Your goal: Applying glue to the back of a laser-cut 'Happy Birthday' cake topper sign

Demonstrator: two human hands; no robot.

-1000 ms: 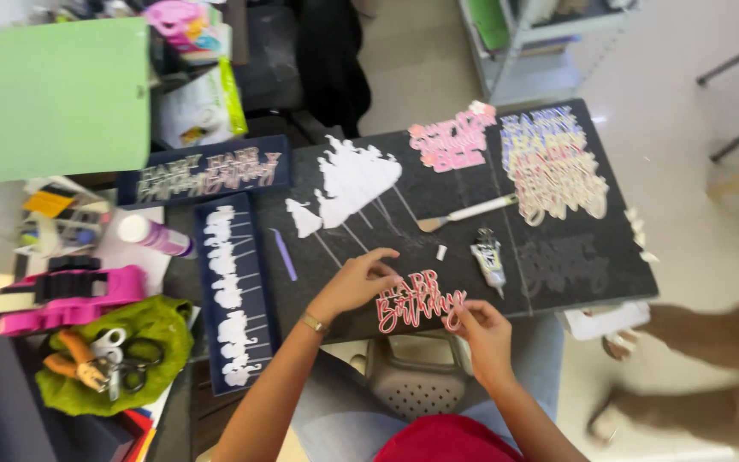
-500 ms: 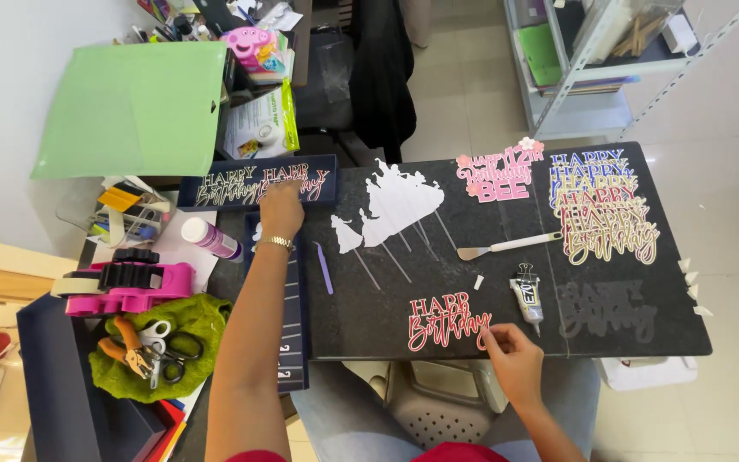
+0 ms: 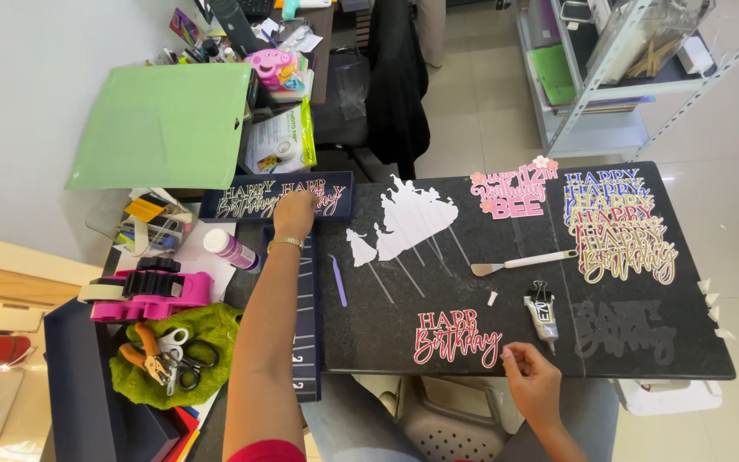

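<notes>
Left hand point(image 3: 293, 214) stretched forward, fingers curled down onto the dark navy card sheet with cut-out gold lettering point(image 3: 277, 198) — touching it, though whether gripping it cannot be told. Right hand point(image 3: 530, 376) low at the near edge of the black stone-topped table point(image 3: 643, 355), fingertips pinched together just beside the red-and-white cut paper lettering topper point(image 3: 457, 336) — any scrap between them too small to tell. Farther out: small glue tube with binder clip point(image 3: 543, 311), white spatula point(image 3: 523, 261), white silhouette toppers on sticks point(image 3: 408, 224).

Craft workshop, black worktable point(image 3: 643, 351) with paper cake toppers point(image 3: 622, 227), green cutting mat point(image 3: 164, 128), pliers point(image 3: 151, 359), shelving point(image 3: 609, 77)
</notes>
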